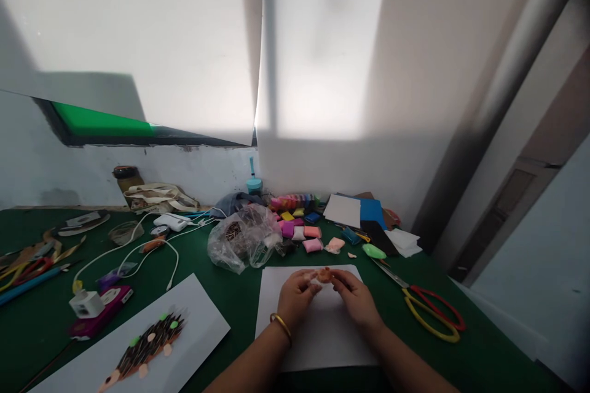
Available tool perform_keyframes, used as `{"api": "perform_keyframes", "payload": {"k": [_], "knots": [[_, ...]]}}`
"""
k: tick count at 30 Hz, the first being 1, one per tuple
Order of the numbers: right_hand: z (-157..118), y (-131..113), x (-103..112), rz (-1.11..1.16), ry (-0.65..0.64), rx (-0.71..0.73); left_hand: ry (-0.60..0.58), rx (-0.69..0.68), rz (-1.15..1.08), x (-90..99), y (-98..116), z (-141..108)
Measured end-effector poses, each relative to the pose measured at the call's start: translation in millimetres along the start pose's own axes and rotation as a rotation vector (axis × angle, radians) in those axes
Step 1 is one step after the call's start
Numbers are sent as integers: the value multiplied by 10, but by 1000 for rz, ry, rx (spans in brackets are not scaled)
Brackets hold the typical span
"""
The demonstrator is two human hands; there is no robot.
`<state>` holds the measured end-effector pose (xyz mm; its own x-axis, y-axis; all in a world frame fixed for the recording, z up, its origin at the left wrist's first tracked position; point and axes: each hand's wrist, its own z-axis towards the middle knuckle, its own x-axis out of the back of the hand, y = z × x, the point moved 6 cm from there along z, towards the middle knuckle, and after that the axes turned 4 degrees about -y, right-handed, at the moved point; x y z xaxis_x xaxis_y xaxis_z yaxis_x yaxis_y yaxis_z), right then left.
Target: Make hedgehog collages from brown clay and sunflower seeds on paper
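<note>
Over a white sheet of paper (318, 325), both hands meet around a small orange-brown piece (324, 275), its exact kind too small to make out. My left hand (297, 296), with a gold bangle (281, 326) at the wrist, pinches it from the left. From the other side, the closed fingertips of my right hand (356, 298) grip it. A little beyond the paper lies a small peach clay bit (351, 255), near an opened peach clay packet (335, 245).
Scissors (428, 307) with red and yellow handles lie at right. A hedgehog picture (147, 344) on white paper is at left. Clear plastic bags (244, 236), colored clay packets (288, 229) and a green packet (373, 251) stand behind. White cables (133, 249) run across the left side.
</note>
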<state>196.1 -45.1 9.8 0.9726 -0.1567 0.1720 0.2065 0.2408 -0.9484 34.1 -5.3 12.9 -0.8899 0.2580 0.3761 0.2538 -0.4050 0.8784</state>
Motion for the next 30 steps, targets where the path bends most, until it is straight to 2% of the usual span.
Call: {"api": "perform_keyframes", "payload": {"k": [4, 8, 12, 15, 17, 24, 27, 30], "knots": [[-21, -148, -51, -67, -67, 89, -71, -22, -13, -20, 0, 42], [-26, -183, -90, -103, -101, 108, -50, -31, -77, -9, 24, 41], [-12, -146, -75, -89, -71, 111, 10, -34, -152, -6, 13, 21], [0, -76, -33, -73, -11, 48, 57, -41, -111, 12, 20, 5], [3, -36, -18, -60, 11, 1, 48, -53, -69, 13, 50, -1], [-22, -124, -129, -149, -150, 107, -61, -49, 10, -28, 97, 10], [-33, -152, -146, -140, -172, 117, -20, -32, -19, -14, 56, 20], [-28, -146, -110, -100, -110, 83, 60, -30, -37, 20, 39, 20]]}}
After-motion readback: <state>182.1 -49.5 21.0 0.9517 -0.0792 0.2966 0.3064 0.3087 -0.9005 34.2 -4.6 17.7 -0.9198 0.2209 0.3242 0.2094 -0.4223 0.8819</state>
